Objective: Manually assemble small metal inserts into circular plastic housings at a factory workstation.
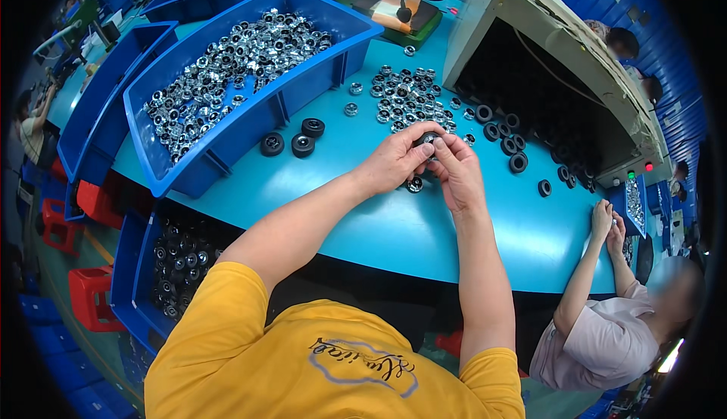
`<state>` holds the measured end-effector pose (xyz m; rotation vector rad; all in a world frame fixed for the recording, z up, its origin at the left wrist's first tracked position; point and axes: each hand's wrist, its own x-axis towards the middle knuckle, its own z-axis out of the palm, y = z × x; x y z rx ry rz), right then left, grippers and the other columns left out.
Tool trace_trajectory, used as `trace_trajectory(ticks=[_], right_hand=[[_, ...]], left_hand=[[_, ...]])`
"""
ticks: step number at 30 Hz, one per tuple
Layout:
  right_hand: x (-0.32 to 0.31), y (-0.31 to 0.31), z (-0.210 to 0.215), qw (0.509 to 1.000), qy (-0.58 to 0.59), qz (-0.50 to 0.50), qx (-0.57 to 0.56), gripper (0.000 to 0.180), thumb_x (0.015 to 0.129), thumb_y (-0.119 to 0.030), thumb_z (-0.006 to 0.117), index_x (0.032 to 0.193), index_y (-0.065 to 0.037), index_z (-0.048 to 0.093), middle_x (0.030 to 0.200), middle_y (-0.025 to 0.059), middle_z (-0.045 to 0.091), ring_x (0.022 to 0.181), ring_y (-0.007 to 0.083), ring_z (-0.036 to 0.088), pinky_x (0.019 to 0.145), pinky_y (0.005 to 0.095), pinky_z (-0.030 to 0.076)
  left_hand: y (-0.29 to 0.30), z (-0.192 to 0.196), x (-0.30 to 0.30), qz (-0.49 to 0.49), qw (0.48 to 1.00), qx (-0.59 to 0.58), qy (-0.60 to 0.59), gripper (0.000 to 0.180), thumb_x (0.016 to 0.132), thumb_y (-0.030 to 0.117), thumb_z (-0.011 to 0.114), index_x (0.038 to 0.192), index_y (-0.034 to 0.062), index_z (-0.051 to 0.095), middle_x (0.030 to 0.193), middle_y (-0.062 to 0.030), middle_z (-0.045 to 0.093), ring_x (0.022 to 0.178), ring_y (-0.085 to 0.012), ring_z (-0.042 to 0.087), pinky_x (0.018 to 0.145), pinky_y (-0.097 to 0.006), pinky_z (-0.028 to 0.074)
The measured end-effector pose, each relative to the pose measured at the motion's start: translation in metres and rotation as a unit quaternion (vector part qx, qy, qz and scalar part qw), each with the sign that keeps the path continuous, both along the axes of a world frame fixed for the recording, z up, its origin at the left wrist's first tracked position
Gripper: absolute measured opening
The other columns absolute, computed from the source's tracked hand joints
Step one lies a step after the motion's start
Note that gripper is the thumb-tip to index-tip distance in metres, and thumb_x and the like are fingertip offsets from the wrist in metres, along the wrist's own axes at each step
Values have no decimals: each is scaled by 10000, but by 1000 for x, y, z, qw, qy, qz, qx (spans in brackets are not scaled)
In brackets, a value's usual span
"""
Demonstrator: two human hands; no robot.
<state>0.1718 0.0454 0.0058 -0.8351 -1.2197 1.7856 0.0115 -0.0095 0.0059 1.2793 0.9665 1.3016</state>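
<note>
Above the turquoise table, my left hand (395,160) and my right hand (460,171) meet, both with fingers closed on one small toy wheel (429,140). It has a black tyre and a silvery centre; the fingers cover part of it. Just below them on the tabletop lies another silver-and-black wheel part (414,184). Beyond my hands spreads a heap of shiny chrome wheel hubs (409,95). Several loose black tyres (518,163) are scattered to the right of it. On the left, three wheels with black tyres (303,145) sit close together beside a blue bin.
The large blue bin (284,90) at the left holds many chrome hubs. A beige box-like machine (485,33) with a dark opening full of tyres stands at the right. Below the table edge is another blue bin (144,283) of wheels. A co-worker (606,336) sits at the right.
</note>
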Motion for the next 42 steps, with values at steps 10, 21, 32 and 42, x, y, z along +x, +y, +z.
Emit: trace_trajectory(ticks=[10,21,32,42], right_hand=[[3,3,-4,999,-12,8,-29,266,924,-127,726,1139,-11,621,1024,72,681,888,142,657,755,274,544],[-6,-6,-16,1000,-8,-24,0,245,893,-81,752,1089,-12,622,978,69,678,862,135,647,744,272,540],[0,1,-8,999,31,-2,-23,231,951,-188,718,1078,-12,638,1007,57,677,881,120,642,754,267,538],[-6,1,-22,997,-14,-61,37,208,941,-151,721,1054,2,637,977,67,682,862,127,640,733,259,522]], left_hand=[[0,-2,1,23,992,29,120,511,915,3,609,1407,93,505,800,-44,659,660,-104,618,606,-271,526],[-11,-14,6,130,931,161,300,505,868,11,649,1356,74,534,840,-162,722,672,-234,714,633,-367,569],[-4,-1,1,55,985,72,146,523,859,13,667,1367,55,550,779,-80,686,609,-108,633,582,-273,530],[-8,-11,14,130,959,114,226,500,862,-18,623,1349,57,539,830,-167,708,643,-208,696,607,-337,558]])
